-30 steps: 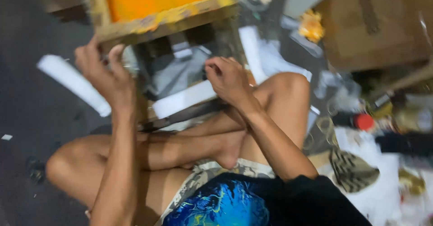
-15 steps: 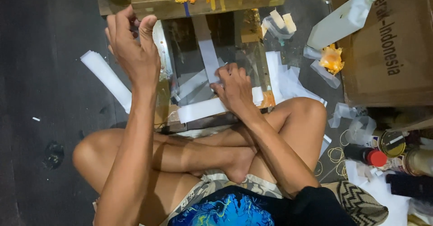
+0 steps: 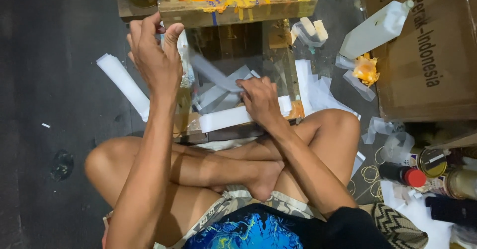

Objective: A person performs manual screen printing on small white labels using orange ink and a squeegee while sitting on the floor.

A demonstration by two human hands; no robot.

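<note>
Hands: left (image 3: pixel 155 60) raised, right (image 3: pixel 259 100) pressing white strip (image 3: pixel 223 119) above dark floor (image 3: pixel 54 80).

Dark floor (image 3: pixel 54 55); white paper strips (image 3: pixel 121 82) scattered; cardboard box (image 3: pixel 427 50) (right side); white plastic bottle (image 3: pixel 375 28) beside it

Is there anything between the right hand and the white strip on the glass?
No, nothing visible stands between them. The right hand rests directly on the white strip, pressing it against the glass pane in the wooden frame. The left hand is raised off to the side, pinching clear tape.
</note>
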